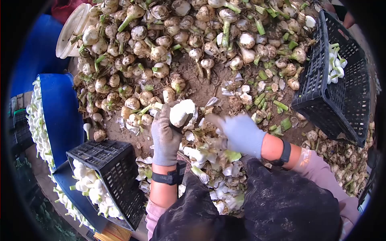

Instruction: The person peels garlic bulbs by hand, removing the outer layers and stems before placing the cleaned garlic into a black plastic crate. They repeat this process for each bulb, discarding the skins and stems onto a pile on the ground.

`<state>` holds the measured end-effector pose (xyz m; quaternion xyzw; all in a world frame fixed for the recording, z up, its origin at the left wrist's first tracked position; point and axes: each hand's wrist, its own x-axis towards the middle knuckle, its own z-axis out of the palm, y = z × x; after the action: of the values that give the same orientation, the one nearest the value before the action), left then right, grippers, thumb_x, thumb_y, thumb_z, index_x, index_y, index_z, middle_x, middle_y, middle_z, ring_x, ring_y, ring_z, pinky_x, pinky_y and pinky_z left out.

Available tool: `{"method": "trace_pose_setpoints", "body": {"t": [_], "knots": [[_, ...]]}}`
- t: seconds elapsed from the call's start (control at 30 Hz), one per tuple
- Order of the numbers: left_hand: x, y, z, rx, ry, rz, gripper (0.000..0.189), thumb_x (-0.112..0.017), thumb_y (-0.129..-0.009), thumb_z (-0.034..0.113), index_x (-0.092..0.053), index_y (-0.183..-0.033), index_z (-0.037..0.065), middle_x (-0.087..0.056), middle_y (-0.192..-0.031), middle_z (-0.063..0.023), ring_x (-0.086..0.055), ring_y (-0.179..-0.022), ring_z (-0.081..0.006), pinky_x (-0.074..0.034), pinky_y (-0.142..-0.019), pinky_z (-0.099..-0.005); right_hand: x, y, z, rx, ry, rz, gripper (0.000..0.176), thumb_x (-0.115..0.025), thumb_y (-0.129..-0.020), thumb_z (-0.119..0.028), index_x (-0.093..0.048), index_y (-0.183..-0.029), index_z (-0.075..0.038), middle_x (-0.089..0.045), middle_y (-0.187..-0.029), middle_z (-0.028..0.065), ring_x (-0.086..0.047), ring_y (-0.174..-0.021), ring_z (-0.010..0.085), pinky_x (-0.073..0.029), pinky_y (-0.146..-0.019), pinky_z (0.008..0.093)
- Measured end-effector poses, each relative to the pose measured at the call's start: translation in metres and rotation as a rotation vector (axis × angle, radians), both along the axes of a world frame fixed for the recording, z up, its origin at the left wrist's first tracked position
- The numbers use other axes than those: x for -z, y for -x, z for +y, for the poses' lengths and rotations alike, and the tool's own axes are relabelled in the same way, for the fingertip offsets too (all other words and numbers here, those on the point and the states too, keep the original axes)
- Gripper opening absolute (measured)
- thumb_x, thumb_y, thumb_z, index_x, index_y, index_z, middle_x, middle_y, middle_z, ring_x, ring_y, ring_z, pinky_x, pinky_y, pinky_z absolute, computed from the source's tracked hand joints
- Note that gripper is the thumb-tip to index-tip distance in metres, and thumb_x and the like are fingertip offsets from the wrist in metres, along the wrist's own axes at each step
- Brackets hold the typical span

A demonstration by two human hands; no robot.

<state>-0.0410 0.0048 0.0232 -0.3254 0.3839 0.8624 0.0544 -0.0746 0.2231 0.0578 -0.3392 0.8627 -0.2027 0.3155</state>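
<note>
My left hand (165,134), in a grey glove, is wrapped round a peeled white garlic bulb (182,113), with its cut green stem pointing to the left. To the right of the bulb is my right hand (241,134), in a pale glove blurred by motion. Its fingertips are smeared, and whether they hold anything cannot be made out. Below and between the hands lies a heap of garlic skins (217,156). Unpeeled, soil-covered garlic bulbs (161,52) are piled beyond them.
A black crate (98,154) of white bulbs stands at lower left, beside a blue container (60,116) with more bulbs. Another black crate (321,108) holding a few bulbs is at right. A pale tub (72,32) lies at upper left. Cut stems (280,105) litter the ground.
</note>
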Motion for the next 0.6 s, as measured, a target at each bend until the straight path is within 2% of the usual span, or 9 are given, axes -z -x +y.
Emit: {"method": "trace_pose_setpoints", "body": {"t": [0.03,0.1,0.17,0.27,0.3,0.43,0.5,0.53,0.6], "knots": [[-0.001,0.000,0.003,0.054,0.066,-0.039,0.032,-0.049,-0.100,0.030,-0.057,-0.114,0.003,-0.063,-0.112,-0.0129,-0.064,-0.101,-0.0247,-0.056,-0.085,-0.0431,0.006,0.010,-0.007,0.125,0.068,0.313,0.044,-0.065,-0.080,-0.034,-0.061,-0.118,-0.012,-0.065,-0.085,0.0097,-0.065,-0.071,0.0273,-0.050,-0.063,0.0421],[0.002,-0.001,0.015,-0.033,0.051,-0.083,0.029,-0.050,-0.100,0.023,-0.058,-0.106,-0.004,-0.066,-0.100,-0.0145,-0.068,-0.091,-0.0220,-0.059,-0.076,-0.0335,0.017,0.036,-0.020,0.088,0.260,0.482,0.037,-0.064,-0.082,-0.032,-0.062,-0.114,-0.013,-0.064,-0.082,0.0084,-0.064,-0.069,0.0270,-0.049,-0.061,0.0419],[-0.001,-0.007,0.015,0.143,0.155,0.045,0.032,-0.048,-0.100,0.026,-0.057,-0.107,-0.004,-0.066,-0.100,-0.0149,-0.067,-0.092,-0.0241,-0.059,-0.077,-0.0355,0.021,0.043,-0.021,0.051,0.453,0.656,0.030,-0.063,-0.084,-0.029,-0.064,-0.109,-0.014,-0.063,-0.080,0.0072,-0.062,-0.067,0.0268,-0.048,-0.059,0.0417],[0.008,-0.007,-0.005,-0.083,-0.188,-0.072,0.041,-0.042,-0.101,0.035,-0.054,-0.114,-0.001,-0.064,-0.107,-0.0164,-0.065,-0.098,-0.0298,-0.057,-0.081,-0.0430,0.019,0.029,-0.011,0.049,0.414,0.154,0.016,-0.061,-0.086,-0.025,-0.066,-0.094,-0.013,-0.063,-0.079,0.0086,-0.063,-0.073,0.0300,-0.050,-0.064,0.0417],[0.010,-0.003,-0.007,-0.145,-0.273,-0.059,0.038,-0.051,-0.098,0.034,-0.052,-0.118,0.001,-0.060,-0.116,-0.0190,-0.063,-0.100,-0.0374,-0.055,-0.085,-0.0515,0.009,0.018,-0.006,0.025,0.499,-0.120,0.018,-0.061,-0.086,-0.025,-0.066,-0.095,-0.010,-0.064,-0.082,0.0109,-0.064,-0.078,0.0316,-0.051,-0.068,0.0417],[0.014,0.007,-0.013,-0.192,-0.208,0.023,0.033,-0.046,-0.101,0.027,-0.052,-0.120,0.001,-0.061,-0.118,-0.0169,-0.061,-0.107,-0.0337,-0.054,-0.091,-0.0510,-0.015,-0.010,0.004,-0.245,0.675,-0.789,0.026,-0.065,-0.080,-0.020,-0.068,-0.104,-0.010,-0.068,-0.088,0.0125,-0.066,-0.086,0.0307,-0.052,-0.075,0.0409],[-0.029,0.032,0.017,-0.053,0.011,0.160,0.037,-0.048,-0.100,0.026,-0.047,-0.128,0.002,-0.059,-0.122,-0.0158,-0.060,-0.110,-0.0299,-0.052,-0.094,-0.0486,-0.010,0.003,0.000,-0.247,0.174,-0.635,0.036,-0.065,-0.073,-0.013,-0.068,-0.108,-0.012,-0.068,-0.091,0.0121,-0.066,-0.087,0.0305,-0.052,-0.076,0.0411],[-0.082,0.045,0.045,0.085,-0.020,0.256,0.046,-0.051,-0.099,0.027,-0.041,-0.136,0.002,-0.054,-0.130,-0.0164,-0.057,-0.116,-0.0280,-0.050,-0.096,-0.0472,0.000,0.001,0.003,-0.223,0.122,-0.492,0.044,-0.062,-0.075,-0.009,-0.064,-0.117,-0.023,-0.068,-0.093,0.0087,-0.065,-0.083,0.0330,-0.052,-0.072,0.0411],[-0.111,0.052,0.054,0.214,0.054,0.486,0.050,-0.056,-0.096,0.020,-0.039,-0.139,0.002,-0.050,-0.133,-0.0150,-0.055,-0.117,-0.0241,-0.050,-0.097,-0.0405,0.008,0.000,0.006,-0.162,0.176,-0.430,0.050,-0.062,-0.077,-0.008,-0.059,-0.124,-0.023,-0.066,-0.102,0.0111,-0.064,-0.090,0.0335,-0.052,-0.077,0.0421]]}}
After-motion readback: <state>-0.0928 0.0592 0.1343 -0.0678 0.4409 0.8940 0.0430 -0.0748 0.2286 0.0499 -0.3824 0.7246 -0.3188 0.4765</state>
